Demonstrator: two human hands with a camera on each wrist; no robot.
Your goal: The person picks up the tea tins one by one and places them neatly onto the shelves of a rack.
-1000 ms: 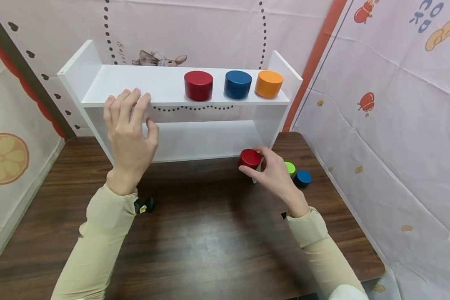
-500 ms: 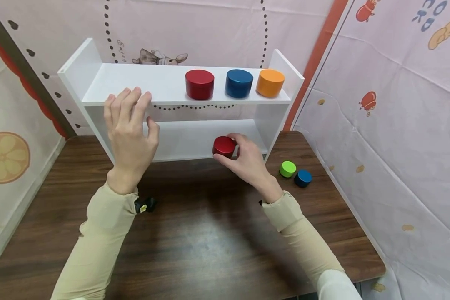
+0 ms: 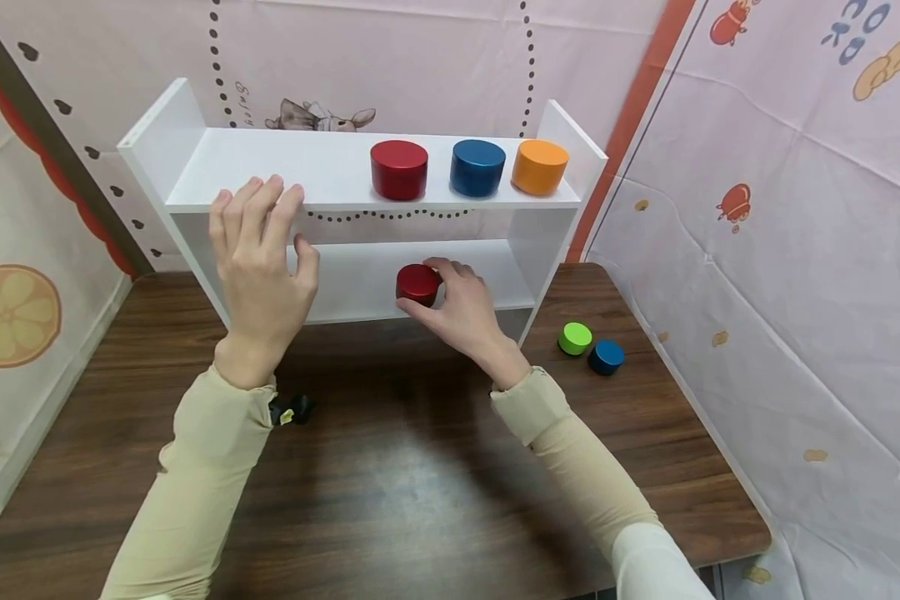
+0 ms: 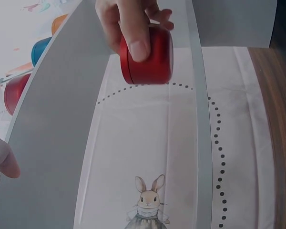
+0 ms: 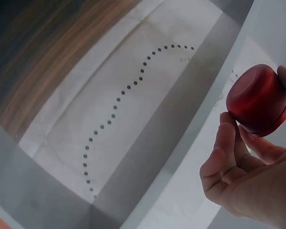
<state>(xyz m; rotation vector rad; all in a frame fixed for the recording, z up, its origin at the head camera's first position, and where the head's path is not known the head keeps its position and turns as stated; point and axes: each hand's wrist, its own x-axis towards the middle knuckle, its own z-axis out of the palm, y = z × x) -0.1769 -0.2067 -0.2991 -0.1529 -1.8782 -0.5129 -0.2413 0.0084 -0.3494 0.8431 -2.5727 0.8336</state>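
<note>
My right hand [image 3: 465, 312] pinches a small red round tin [image 3: 417, 286] between thumb and fingers, in front of the lower board [image 3: 345, 283] of a white two-tier shelf. In the right wrist view the red tin [image 5: 257, 98] tilts in the fingertips, apart from the boards as far as I can see. My left hand [image 3: 258, 271] is raised at the shelf's left part, fingers extended over the upper board's front edge; whether it touches the edge is unclear. On the upper board [image 3: 285, 167] stand a larger red tin [image 3: 399, 170], a blue tin [image 3: 477, 168] and an orange tin [image 3: 540, 167].
A small green tin [image 3: 574, 338] and a small blue tin [image 3: 606, 357] stand on the dark wooden table [image 3: 390, 467], right of the shelf. White side panels [image 3: 168, 146] bound the shelf. Patterned cloth walls [image 3: 780, 250] surround the table.
My right hand has carried the small red tin leftward and slightly up, from the shelf's right end to before the middle of the lower board. The left hand stays in place.
</note>
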